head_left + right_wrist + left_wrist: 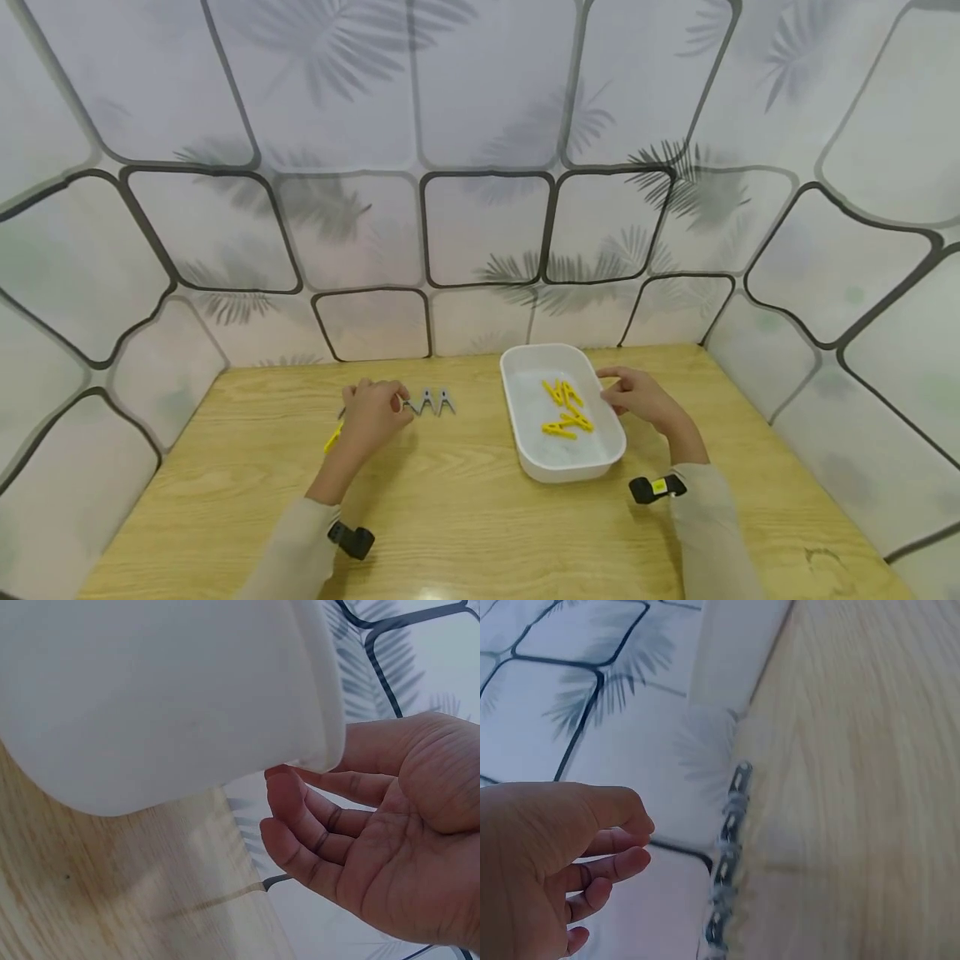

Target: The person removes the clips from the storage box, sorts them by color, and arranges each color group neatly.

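Note:
My left hand (372, 419) is over the left part of the table, its fingers loosely bent with nothing between them in the left wrist view. Close by its fingertips runs a row of grey clothespins (427, 401), partly covered by the hand; the same clothespins (727, 868) line up beside it in the left wrist view. A yellow clothespin (333, 437) peeks out left of the wrist. My right hand (642, 401) grips the rim of a white plastic tray (512, 406) at its right side. Inside the tray lie several yellow clothespins (558, 429).
The light wood table (450, 525) meets a patterned wall covering (483, 233) at the back and both sides. Each wrist carries a small black camera, one on the left (352, 540) and one on the right (647, 490).

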Motion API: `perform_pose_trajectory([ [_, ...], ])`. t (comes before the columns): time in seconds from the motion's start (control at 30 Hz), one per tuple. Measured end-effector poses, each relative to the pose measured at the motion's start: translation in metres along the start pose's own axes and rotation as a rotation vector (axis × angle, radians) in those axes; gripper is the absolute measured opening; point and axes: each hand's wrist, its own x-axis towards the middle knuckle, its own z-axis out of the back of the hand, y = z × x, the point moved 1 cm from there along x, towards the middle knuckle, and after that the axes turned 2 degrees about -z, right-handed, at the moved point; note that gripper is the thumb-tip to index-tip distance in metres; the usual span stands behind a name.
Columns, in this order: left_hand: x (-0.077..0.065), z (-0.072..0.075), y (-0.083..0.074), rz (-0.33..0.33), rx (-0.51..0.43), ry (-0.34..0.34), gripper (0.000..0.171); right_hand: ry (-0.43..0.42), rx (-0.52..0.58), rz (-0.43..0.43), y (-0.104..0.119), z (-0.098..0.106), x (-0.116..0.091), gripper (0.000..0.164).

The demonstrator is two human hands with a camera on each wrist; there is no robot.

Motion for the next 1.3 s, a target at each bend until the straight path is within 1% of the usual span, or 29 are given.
perform_pose_trajectory([
  [0.17,0.018,-0.002,-0.028,-0.083,-0.047,-0.001,0.010,-0.003,0.013,0.015,0.004,0.002,0.005,0.048],
  [0.33,0.034,-0.005,-0.056,-0.131,-0.116,0.047,0.011,0.008,0.040,0.021,0.006,0.001,0.007,0.048],
  [0.47,0.047,-0.009,-0.078,-0.190,-0.144,0.088,0.009,0.005,0.035,0.022,0.007,0.002,0.008,0.048],
  [0.57,0.058,-0.014,-0.096,-0.245,-0.137,0.108,0.007,0.002,0.026,0.016,0.007,0.003,0.008,0.048],
  [0.67,0.067,-0.021,-0.115,-0.298,-0.136,0.144,0.008,0.002,0.026,-0.002,0.006,0.006,0.006,0.048],
  [0.77,0.077,-0.028,-0.133,-0.366,-0.148,0.180,0.011,0.006,0.030,-0.009,0.003,0.008,0.005,0.049],
  [0.9,0.088,-0.038,-0.152,-0.453,-0.150,0.190,0.012,0.006,0.046,-0.011,0.001,0.010,0.004,0.049],
  [1.0,0.092,-0.048,-0.163,-0.494,-0.134,0.190,0.011,0.005,0.056,-0.015,-0.001,0.009,0.004,0.047],
  [1.07,0.092,-0.055,-0.169,-0.509,-0.117,0.209,0.011,0.006,0.062,-0.016,-0.002,0.008,0.004,0.047],
  [1.2,0.089,-0.070,-0.178,-0.506,-0.081,0.282,0.012,0.002,0.069,-0.011,-0.005,0.003,0.002,0.046],
  [1.3,0.086,-0.080,-0.181,-0.499,-0.027,0.329,0.013,0.009,0.078,-0.003,-0.006,-0.001,0.001,0.046],
])
